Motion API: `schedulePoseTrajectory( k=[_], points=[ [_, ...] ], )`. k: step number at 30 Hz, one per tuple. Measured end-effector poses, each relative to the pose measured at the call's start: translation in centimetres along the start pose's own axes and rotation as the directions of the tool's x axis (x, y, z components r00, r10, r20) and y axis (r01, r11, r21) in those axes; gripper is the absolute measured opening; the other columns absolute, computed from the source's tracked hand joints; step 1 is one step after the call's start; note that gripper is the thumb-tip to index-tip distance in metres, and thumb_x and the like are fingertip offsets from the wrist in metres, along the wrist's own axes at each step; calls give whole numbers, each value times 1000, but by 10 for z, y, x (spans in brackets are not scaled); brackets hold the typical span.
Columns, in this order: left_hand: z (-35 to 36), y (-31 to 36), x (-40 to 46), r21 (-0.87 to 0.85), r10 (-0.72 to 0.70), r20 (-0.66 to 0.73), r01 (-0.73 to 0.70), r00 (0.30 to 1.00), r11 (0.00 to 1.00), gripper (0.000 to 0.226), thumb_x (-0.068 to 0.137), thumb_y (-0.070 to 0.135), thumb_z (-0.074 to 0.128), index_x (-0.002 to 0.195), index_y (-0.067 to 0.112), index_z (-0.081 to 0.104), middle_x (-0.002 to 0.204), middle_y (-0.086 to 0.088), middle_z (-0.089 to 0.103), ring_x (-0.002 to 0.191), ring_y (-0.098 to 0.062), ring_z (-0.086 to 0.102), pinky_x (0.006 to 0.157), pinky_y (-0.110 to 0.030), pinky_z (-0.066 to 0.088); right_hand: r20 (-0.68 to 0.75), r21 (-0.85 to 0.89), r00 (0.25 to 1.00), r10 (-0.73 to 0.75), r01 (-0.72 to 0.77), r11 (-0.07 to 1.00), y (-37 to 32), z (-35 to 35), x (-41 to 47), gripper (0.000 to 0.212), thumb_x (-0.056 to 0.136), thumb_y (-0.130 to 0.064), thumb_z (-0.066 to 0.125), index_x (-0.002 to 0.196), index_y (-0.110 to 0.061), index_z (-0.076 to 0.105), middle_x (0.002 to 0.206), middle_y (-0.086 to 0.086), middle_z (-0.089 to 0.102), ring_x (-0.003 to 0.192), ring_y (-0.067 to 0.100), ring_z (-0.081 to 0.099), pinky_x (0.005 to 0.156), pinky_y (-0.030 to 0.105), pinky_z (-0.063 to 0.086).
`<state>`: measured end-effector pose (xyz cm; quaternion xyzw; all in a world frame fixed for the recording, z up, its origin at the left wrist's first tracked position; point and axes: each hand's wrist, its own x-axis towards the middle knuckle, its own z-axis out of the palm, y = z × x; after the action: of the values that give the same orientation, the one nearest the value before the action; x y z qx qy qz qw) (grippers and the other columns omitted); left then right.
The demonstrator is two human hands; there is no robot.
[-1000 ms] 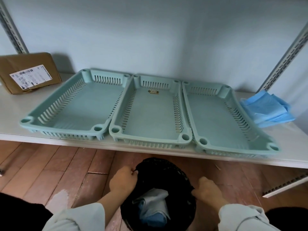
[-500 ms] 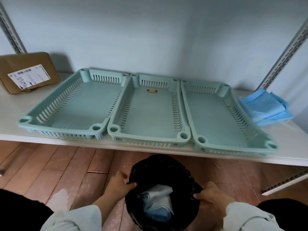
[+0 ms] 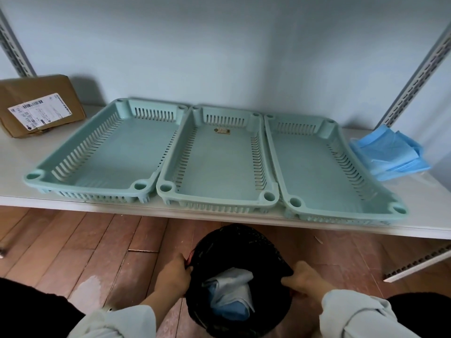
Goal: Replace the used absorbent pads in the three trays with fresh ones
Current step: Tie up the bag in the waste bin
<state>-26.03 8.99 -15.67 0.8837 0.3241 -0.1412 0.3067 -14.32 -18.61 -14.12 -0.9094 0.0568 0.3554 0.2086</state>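
Observation:
Three pale green slotted trays stand side by side on the white shelf: the left tray (image 3: 61,164), the middle tray (image 3: 170,172) and the right tray (image 3: 275,157). No pad lies in any of them. A stack of fresh blue pads (image 3: 388,154) lies on the shelf right of the trays. On the floor below stands a black bin (image 3: 234,242) with crumpled white and blue used pads (image 3: 231,296) inside. My left hand (image 3: 172,276) grips the bin's left rim and my right hand (image 3: 305,281) grips its right rim.
A brown cardboard parcel (image 3: 39,103) with a white label sits at the shelf's back left. The white shelf (image 3: 14,152) has slotted metal uprights at both sides. A white slotted rail (image 3: 419,264) lies on the wooden floor at the right.
Both hands have stayed on the bin's rim and shifted slightly lower along it. The bin has moved a little toward me. The trays and fresh pads have not moved.

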Motion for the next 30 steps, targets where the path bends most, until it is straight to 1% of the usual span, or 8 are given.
schedulePoseTrajectory(
  k=[4, 8, 13, 16, 21, 24, 27, 30],
  points=[
    [4, 8, -2, -53, -19, 28, 20, 999, 998, 29, 94, 27, 51, 114, 5, 51, 116, -15, 63, 109, -31, 60, 85, -30, 46, 168, -51, 984, 60, -52, 997, -6, -2, -5, 20, 80, -12, 65, 91, 1, 54, 79, 15, 65, 64, 23, 67, 74, 41, 58],
    [6, 22, -6, -53, 28, 98, -23, 995, 998, 35, 95, 27, 52, 120, 4, 53, 122, -15, 61, 115, -29, 57, 89, -27, 44, 249, -283, 967, 55, 19, 959, -25, -9, -14, 23, 86, -16, 64, 76, -12, 44, 86, 5, 59, 66, 13, 57, 80, 29, 55],
    [-1, 34, -7, -152, 68, 154, -45, 986, 987, 16, 96, 25, 49, 104, 12, 48, 95, -8, 60, 86, -23, 66, 65, -25, 50, 261, -404, 964, -48, 154, 902, -36, -21, -16, 31, 78, -32, 71, 99, -14, 59, 96, -1, 55, 92, 16, 53, 70, 23, 46],
    [-5, 39, -5, -254, 51, 152, -10, 987, 967, 11, 97, 21, 45, 105, 13, 45, 76, -3, 53, 54, -12, 57, 45, -24, 50, 216, -336, 976, -39, 112, 935, -37, -20, -17, 21, 79, -21, 67, 80, -18, 46, 83, -4, 52, 79, 14, 57, 45, 15, 47],
    [-6, 50, -6, -162, 118, 114, -98, 987, 982, 12, 98, 21, 46, 87, 16, 46, 88, -1, 53, 90, -20, 57, 77, -25, 48, 122, -104, 988, -96, 109, 989, -37, -10, -13, 27, 78, -14, 67, 101, -9, 53, 92, 4, 58, 79, 14, 62, 71, 27, 54],
    [-9, 55, -6, -140, 128, 145, -108, 981, 984, 17, 97, 22, 48, 81, 18, 45, 100, -7, 61, 104, -24, 60, 83, -25, 44, 164, 41, 986, -35, 28, 999, -42, -11, -17, 24, 82, -7, 67, 92, -5, 45, 66, 8, 56, 42, 10, 61, 38, 22, 47],
    [-13, 57, -5, -147, 149, 122, -131, 981, 980, 10, 96, 24, 49, 93, 15, 47, 109, -9, 63, 100, -22, 62, 79, -26, 45, 130, 91, 991, -33, 21, 996, -47, -15, -18, 26, 88, -15, 64, 82, -10, 39, 61, 4, 51, 28, 4, 44, 31, 16, 34],
    [-12, 58, -6, -244, 153, 86, -128, 985, 961, 18, 97, 20, 46, 112, 11, 49, 89, -2, 58, 64, -9, 57, 43, -19, 50, 85, 164, 995, -51, 36, 986, -47, -10, -14, 18, 92, -15, 60, 91, -4, 46, 60, 6, 51, 29, 7, 45, 34, 18, 37]
  ],
)
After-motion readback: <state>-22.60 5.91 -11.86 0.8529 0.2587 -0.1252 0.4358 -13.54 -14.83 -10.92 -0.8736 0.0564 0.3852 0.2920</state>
